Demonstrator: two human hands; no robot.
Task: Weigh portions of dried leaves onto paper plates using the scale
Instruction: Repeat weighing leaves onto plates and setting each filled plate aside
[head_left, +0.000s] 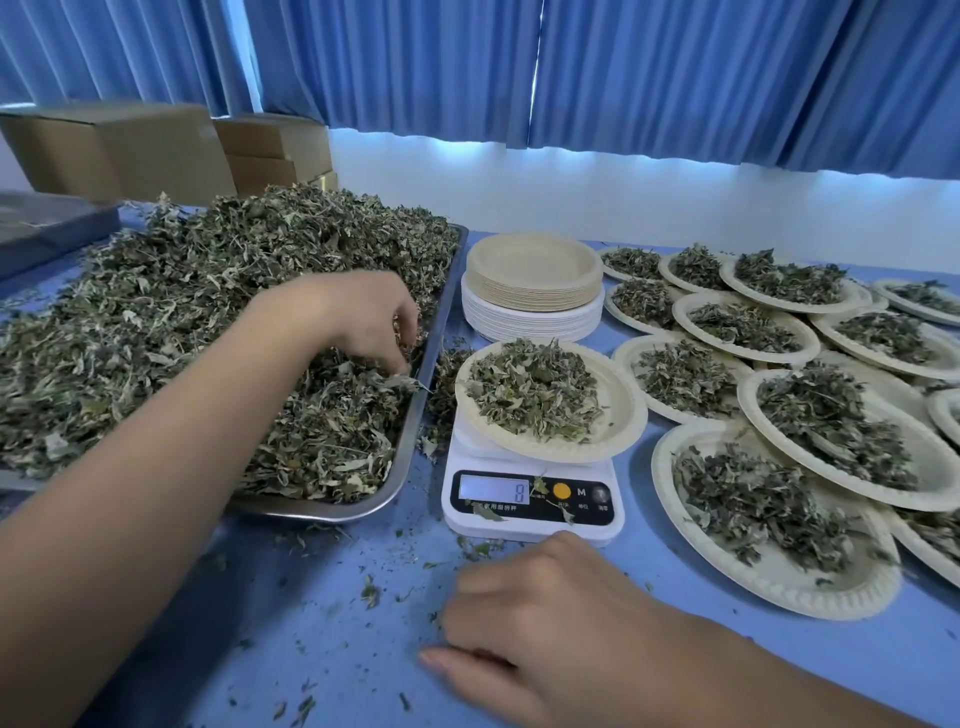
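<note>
Watching from beside the tabletop (311, 597): the left hand (363, 317) is down in the big metal tray (322, 512) on the left side of the frame, fingers curled and pinching a bit of the dried leaves (182, 312) close to the tray's right rim. That tray is heaped, with some leaves spilled over the edge. The right hand (545, 613) rests on the blue tabletop at bottom centre, fingers loosely curled under and holding nothing, just in front of the scale (532, 501).

The white scale sits mid-frame, just right of the tray, with a paper plate (618, 410) on top carrying a mound of leaves. The display looks like an 8 (it's blurry, so don't quote me). A couple of stray leaves lie on its front panel.

Behind the scale is a stack of empty plates (535, 291). The whole right side is covered in filled plates (779, 587), overlapping each other. Crumbs are scattered over the tabletop. Cardboard boxes (130, 150) sit upper left, with blue curtains (675, 78) across the back.
</note>
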